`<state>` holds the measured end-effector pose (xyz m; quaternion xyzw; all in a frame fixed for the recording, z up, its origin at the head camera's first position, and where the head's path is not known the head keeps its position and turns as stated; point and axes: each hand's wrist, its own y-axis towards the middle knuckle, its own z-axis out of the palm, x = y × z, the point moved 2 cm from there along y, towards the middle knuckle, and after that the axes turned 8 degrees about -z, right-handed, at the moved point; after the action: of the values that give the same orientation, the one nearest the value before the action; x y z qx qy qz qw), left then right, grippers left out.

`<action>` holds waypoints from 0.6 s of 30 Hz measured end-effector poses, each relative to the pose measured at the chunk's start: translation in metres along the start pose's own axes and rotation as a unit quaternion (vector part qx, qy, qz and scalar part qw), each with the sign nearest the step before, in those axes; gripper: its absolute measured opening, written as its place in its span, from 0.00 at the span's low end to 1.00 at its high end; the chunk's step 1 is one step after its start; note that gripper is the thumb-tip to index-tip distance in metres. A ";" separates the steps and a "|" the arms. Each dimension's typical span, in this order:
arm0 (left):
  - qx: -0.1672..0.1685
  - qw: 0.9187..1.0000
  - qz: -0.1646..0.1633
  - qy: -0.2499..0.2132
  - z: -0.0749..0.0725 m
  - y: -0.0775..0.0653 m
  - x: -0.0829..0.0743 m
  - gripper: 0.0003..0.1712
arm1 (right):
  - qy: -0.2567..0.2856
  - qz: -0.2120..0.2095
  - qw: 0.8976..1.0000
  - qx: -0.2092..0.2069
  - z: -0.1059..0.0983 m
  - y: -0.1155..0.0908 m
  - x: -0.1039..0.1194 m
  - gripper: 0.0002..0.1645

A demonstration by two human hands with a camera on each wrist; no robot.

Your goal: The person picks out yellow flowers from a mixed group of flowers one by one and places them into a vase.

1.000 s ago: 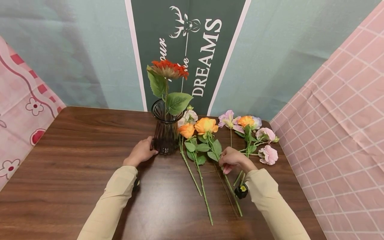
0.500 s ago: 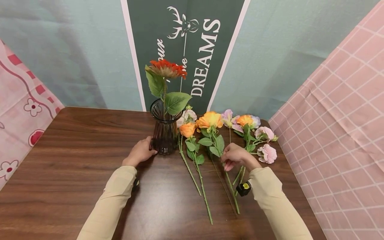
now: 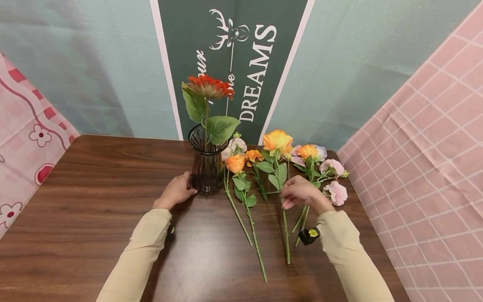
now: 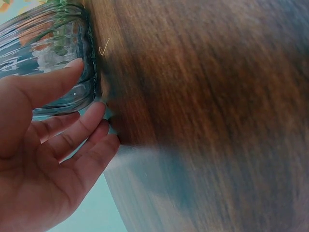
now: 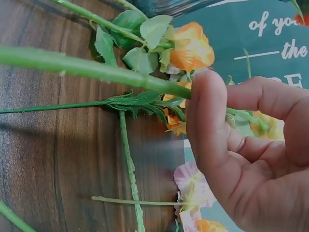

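Observation:
A dark see-through glass vase [image 3: 207,170] stands upright with a red flower [image 3: 209,87] on a leafy stem in it. My left hand [image 3: 176,192] holds the vase low on its left side; in the left wrist view the thumb lies across the glass, the other fingers beyond it. My right hand [image 3: 302,193] pinches the green stem of an orange-yellow rose [image 3: 278,141] between thumb and fingertips. That rose is lifted off the table, bloom up, with its stem end [image 3: 287,256] pointing towards me. In the right wrist view the stem [image 5: 96,72] crosses above the other flowers.
On the wooden table [image 3: 94,218], a small orange rose [image 3: 235,163] and an orange flower [image 3: 253,156] lie between vase and right hand. Pink flowers [image 3: 336,193] and another orange rose [image 3: 307,151] lie at the right. Cloth walls rise behind and at both sides.
My right hand has raised the orange-yellow rose and moved slightly right, turning its stem more upright and uncovering the orange flower beneath. My left hand stays at the vase.

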<state>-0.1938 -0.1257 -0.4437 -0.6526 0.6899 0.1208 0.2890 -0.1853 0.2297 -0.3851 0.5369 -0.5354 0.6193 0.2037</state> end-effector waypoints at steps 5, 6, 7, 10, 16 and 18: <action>-0.003 1.000 -0.004 0.009 0.002 0.000 -0.001 0.36 | 0.033 -0.017 0.999 0.005 -0.002 -0.002 0.000 0.06; -0.003 1.000 -0.004 0.009 0.002 -0.001 -0.001 0.36 | 0.039 -0.019 0.999 0.006 -0.003 -0.002 0.000 0.06; -0.003 1.000 -0.004 0.009 0.002 -0.001 -0.001 0.36 | 0.045 -0.021 0.999 0.005 -0.003 -0.003 0.001 0.06; -0.004 1.000 -0.007 0.007 0.002 -0.001 -0.001 0.36 | 0.064 -0.030 0.997 0.003 -0.005 -0.004 0.001 0.07; -0.007 1.000 -0.003 0.008 0.004 0.002 0.002 0.36 | 0.109 -0.050 0.993 0.002 -0.005 -0.007 0.002 0.10; -0.007 1.000 0.000 0.008 0.004 0.002 0.002 0.36 | 0.121 -0.054 0.991 0.003 -0.005 -0.007 0.001 0.11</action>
<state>-0.1949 -0.1247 -0.4490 -0.6554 0.6915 0.1204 0.2789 -0.1823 0.2364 -0.3805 0.4867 -0.4751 0.6695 0.2986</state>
